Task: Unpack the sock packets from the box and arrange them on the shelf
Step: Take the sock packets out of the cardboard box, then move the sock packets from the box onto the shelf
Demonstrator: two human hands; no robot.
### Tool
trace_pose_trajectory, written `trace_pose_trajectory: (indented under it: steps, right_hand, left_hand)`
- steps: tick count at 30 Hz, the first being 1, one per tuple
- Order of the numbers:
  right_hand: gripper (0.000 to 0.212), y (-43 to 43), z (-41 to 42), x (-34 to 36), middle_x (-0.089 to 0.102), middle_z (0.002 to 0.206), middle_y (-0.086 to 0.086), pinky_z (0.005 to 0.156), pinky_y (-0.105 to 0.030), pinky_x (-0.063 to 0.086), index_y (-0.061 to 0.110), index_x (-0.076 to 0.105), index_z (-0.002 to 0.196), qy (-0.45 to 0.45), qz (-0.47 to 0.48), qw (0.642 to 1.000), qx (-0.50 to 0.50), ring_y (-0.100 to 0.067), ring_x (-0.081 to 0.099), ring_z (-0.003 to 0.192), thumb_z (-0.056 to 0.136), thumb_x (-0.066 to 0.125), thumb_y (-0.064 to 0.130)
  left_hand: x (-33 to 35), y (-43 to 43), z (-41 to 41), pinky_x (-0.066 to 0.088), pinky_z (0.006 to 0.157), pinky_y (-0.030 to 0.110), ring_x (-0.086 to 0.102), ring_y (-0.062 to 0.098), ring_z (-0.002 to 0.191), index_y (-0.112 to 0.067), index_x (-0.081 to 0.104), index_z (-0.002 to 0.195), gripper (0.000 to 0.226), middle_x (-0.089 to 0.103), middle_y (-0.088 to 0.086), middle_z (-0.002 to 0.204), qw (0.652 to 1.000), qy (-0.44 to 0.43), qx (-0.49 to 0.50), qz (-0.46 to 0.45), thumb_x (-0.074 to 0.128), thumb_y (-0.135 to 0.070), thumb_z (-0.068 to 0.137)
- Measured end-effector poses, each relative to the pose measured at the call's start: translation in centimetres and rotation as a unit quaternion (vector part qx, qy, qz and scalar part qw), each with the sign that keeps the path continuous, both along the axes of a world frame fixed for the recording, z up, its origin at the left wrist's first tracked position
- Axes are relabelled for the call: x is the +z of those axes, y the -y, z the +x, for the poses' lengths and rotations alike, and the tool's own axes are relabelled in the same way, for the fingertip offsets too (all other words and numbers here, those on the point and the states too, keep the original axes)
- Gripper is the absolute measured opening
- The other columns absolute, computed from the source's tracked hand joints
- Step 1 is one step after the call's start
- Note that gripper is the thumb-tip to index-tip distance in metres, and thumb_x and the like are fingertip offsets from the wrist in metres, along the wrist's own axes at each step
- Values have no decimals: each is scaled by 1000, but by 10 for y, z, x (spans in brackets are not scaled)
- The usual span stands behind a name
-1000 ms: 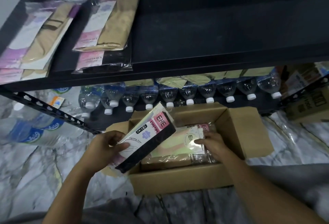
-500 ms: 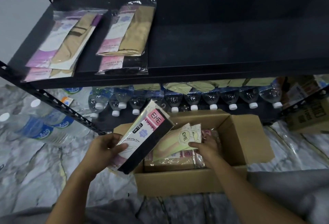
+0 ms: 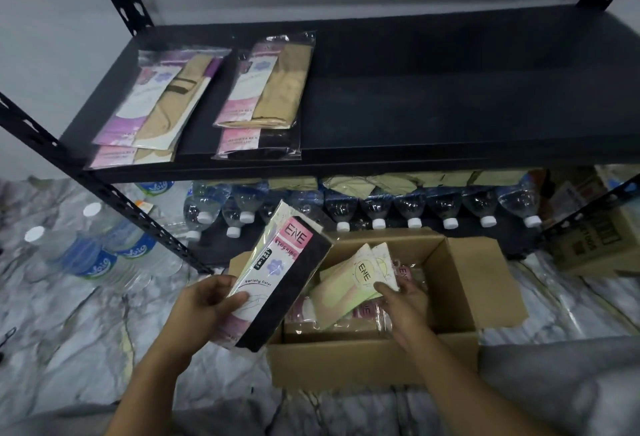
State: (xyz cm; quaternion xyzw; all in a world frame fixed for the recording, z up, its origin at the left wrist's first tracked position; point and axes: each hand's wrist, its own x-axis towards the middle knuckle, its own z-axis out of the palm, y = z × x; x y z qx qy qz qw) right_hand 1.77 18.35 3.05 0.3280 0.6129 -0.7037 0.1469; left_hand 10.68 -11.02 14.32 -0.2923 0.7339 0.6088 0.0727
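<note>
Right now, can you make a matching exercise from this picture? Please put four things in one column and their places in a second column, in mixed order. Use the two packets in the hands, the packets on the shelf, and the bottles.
Things
1. black packet
2. pale packet
3. beige packets
4. bottles

Places
A. lying in a row under the shelf
B. held in the left hand
C. lying on top of the shelf
D. held in the right hand, over the open box

Pairs: 1-B, 2-D, 3-C, 4-A
</note>
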Motion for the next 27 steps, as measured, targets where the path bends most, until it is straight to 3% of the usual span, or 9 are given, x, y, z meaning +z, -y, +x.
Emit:
trace_pose_trajectory:
  steps: [2, 5, 7, 12, 14, 17, 21, 24, 27]
  right_hand:
    - [20, -1, 6, 11, 74, 93, -14, 66, -44, 61, 15, 69, 91, -14, 0, 1000, -21, -30, 73, 80, 79, 73, 0]
    - [20, -2, 15, 43, 73, 87, -10, 50, -27, 56, 12, 70, 98, -56, 11, 997, -46, -25, 72, 72, 80, 72, 2]
    - [16, -4, 23, 72, 73, 86, -11, 43, -24, 51, 6, 70, 98, -95, 22, 994, -50, -21, 69, 65, 82, 71, 4]
    - [13, -12, 42, 152, 75, 82, -3, 66, -41, 60, 20, 70, 84, -205, 52, 977, -33, -20, 72, 71, 81, 72, 7]
    - [9, -13, 45, 187, 74, 79, -3, 64, -38, 59, 16, 70, 83, -255, 53, 965, -23, -21, 71, 69, 82, 71, 8]
    - [17, -6, 41, 245, 76, 75, 8, 58, -24, 59, 22, 72, 82, -324, 41, 945, -22, -10, 72, 69, 82, 70, 5]
    - [20, 13, 21, 320, 77, 80, 8, 63, -27, 61, 25, 72, 84, -381, -5, 924, 33, -11, 74, 74, 84, 67, 5]
    - [15, 33, -7, 363, 77, 83, 0, 65, -31, 61, 20, 72, 85, -376, -41, 924, 51, -17, 74, 77, 86, 66, 6]
    - [9, 59, -45, 388, 76, 86, -10, 73, -38, 60, 11, 71, 84, -356, -65, 930, 67, -26, 74, 80, 86, 66, 4]
  left_hand:
    - [7, -5, 5, 53, 45, 28, 70, 21, 62, -8, 70, 98, 15, 77, 12, 88, 1000, -7, 4, 6, 72, -8, 84]
    - [22, -14, 18, 50, 41, 27, 69, 19, 57, -9, 69, 98, 13, 77, 12, 88, 999, -28, 16, 24, 69, -6, 85]
    - [32, -19, 29, 54, 45, 30, 71, 21, 63, -9, 70, 99, 14, 77, 12, 90, 998, -48, 25, 39, 69, -4, 85]
    - [65, -25, 50, 58, 59, 22, 73, 19, 73, -5, 71, 98, 27, 76, 15, 92, 986, -138, 65, 74, 74, -11, 71]
    - [86, -25, 53, 56, 57, 25, 72, 21, 74, -6, 70, 101, 34, 76, 14, 95, 978, -169, 88, 89, 75, -16, 69]
    - [119, -19, 50, 57, 68, 33, 71, 26, 86, -10, 68, 106, 36, 76, 11, 102, 962, -218, 123, 106, 78, -16, 72]
    - [171, 2, 35, 58, 79, 40, 70, 26, 87, -7, 67, 108, 36, 75, 11, 102, 938, -278, 179, 102, 72, -17, 73]
    - [200, 29, 14, 57, 60, 35, 68, 22, 68, -8, 68, 103, 19, 74, 12, 94, 937, -283, 194, 64, 70, -13, 85]
    - [219, 60, -19, 52, 46, 30, 64, 25, 62, -4, 66, 108, 24, 71, 21, 97, 951, -247, 186, 18, 70, -16, 87]
